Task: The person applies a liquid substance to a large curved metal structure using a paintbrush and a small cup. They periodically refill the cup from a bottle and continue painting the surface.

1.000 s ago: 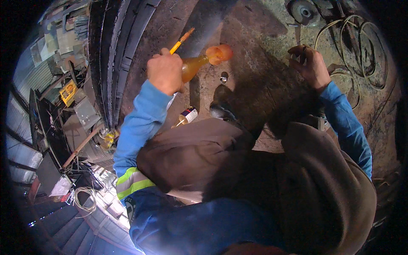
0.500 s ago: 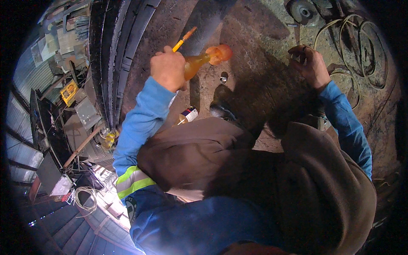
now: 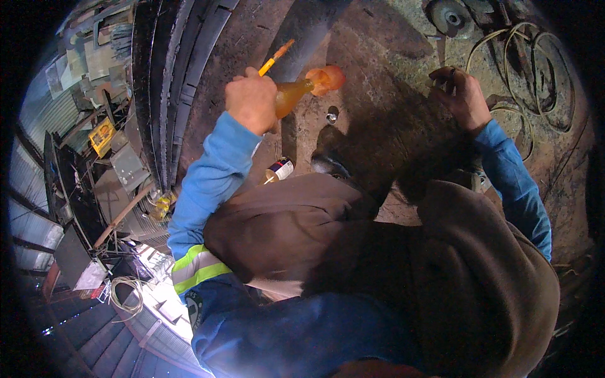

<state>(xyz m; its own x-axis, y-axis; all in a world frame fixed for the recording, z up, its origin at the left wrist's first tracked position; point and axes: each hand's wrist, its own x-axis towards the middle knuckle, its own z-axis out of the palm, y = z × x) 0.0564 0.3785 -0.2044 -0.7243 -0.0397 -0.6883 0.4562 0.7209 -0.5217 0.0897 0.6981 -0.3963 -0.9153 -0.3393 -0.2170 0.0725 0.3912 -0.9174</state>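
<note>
Held in my left hand (image 3: 251,101) are a paintbrush (image 3: 276,58) and an amber bottle (image 3: 292,96). The brush has a yellow handle and an orange-brown tip that points up and away. Over the bottle's neck is a flared, translucent orange piece (image 3: 326,80); the bottle lies tilted to the right. Off to the right, my right hand (image 3: 463,97) is closed, with curled fingers over the dark floor. Small light spots show between those fingers, too small to name. A small silvery piece (image 3: 331,118) lies on the floor between my hands.
Near my left knee is a labelled can (image 3: 279,170). Long dark metal bars (image 3: 170,88) curve along the left. A coiled cable (image 3: 535,75) and a round metal disc (image 3: 451,19) lie at the far right. Cluttered scrap and a yellow case (image 3: 103,137) are further left.
My left hand has shifted very slightly right with the brush and bottle. My right hand is nearly unchanged.
</note>
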